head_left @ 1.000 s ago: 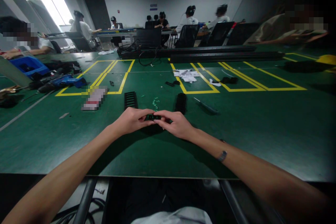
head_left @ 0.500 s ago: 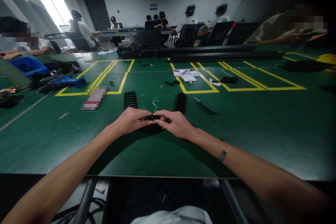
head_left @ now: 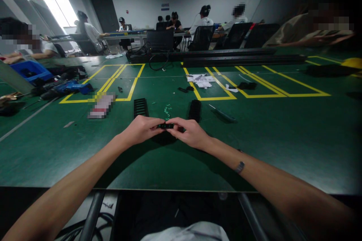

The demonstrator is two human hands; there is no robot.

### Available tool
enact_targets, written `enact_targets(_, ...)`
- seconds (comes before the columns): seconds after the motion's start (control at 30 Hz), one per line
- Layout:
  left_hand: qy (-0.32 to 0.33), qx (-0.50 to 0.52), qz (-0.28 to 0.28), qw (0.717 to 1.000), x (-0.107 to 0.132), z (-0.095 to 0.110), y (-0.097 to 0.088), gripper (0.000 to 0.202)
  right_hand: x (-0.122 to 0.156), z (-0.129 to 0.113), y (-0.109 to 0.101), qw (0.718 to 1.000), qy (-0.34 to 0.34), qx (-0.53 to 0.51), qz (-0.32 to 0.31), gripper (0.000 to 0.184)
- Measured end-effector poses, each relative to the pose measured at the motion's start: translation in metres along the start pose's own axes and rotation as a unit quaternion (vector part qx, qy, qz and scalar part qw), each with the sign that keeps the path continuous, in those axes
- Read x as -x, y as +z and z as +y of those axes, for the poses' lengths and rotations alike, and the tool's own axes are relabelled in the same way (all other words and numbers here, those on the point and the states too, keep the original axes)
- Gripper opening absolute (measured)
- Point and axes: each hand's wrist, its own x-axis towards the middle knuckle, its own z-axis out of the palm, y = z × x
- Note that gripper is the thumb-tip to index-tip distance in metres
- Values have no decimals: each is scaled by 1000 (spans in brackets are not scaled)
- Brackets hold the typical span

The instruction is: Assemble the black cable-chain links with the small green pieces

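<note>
Fingers of the left hand [head_left: 140, 129] and right hand [head_left: 190, 133] are pinching together on a small black plastic part [head_left: 165, 125], holding it just above the green table mat [head_left: 85, 147].

blue bin [head_left: 29, 70]; scattered papers [head_left: 204, 81]
</note>
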Motion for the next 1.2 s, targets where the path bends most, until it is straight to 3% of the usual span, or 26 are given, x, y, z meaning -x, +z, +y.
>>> enact_targets(0.23, 0, -2, 23, 1000, 1, -1, 2, 28, -1, -3, 0, 999, 10, -31, -6, 27)
enact_targets(0.7, -18, -17, 16, 1000, 0, 0, 1, 27, 1, -4, 0, 1000, -4, -4, -3, 33)
enact_targets(0.87, -18, -28, 25, 999, 0, 0, 0, 26, -1, -10, -3, 999, 18, -5, 31, 32)
enact_targets(0.97, -24, -29, 31, 999, 0, 0, 0, 27, -1, -11, -5, 998, 36, 9, 56, 22)
enact_targets(1.1, -33, -36, 35, 998, 0, 0, 0, 28, -1, -7, -7, 997, 35, 56, 51, 36)
enact_targets(1.2, -30, -35, 33, 998, -1, 1, -1, 29, -1, -7, -6, 997, 28, 60, 29, 36)
